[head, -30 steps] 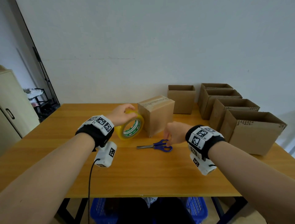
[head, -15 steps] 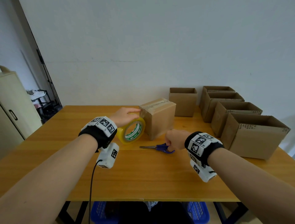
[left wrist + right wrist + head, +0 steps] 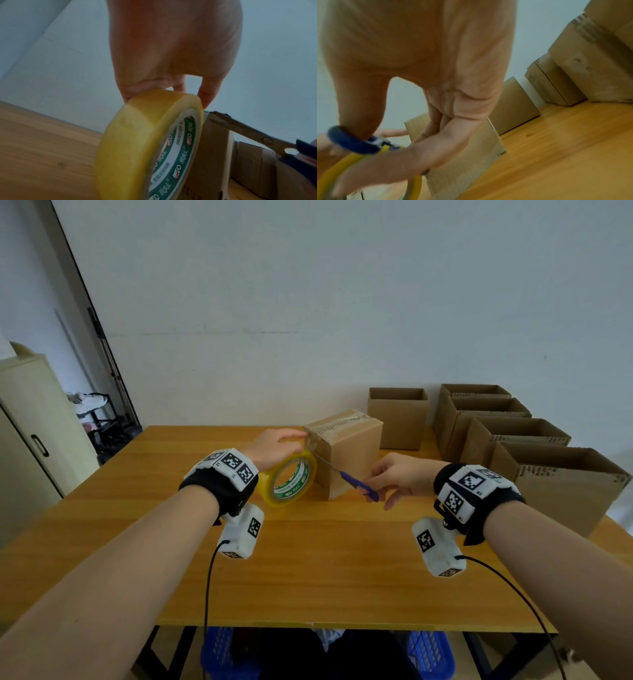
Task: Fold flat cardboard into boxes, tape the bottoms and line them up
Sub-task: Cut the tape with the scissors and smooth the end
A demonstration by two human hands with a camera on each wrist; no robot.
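Beside the box (image 3: 346,451), left hand (image 3: 274,447) grips tape roll (image 3: 287,478); right hand (image 3: 400,477) holds scissors (image 3: 356,483) against its edge.

Bench (image 3: 308,577): orange-toned wood top on dark legs, set against a plain pale wall (image 3: 342,302). Beige cabinet (image 3: 30,433) with a dark handle at far left. Beyond it, a dark rack (image 3: 99,419) holding pale items, too small to identify. Blue baskets (image 3: 431,655) under the bench's near edge.
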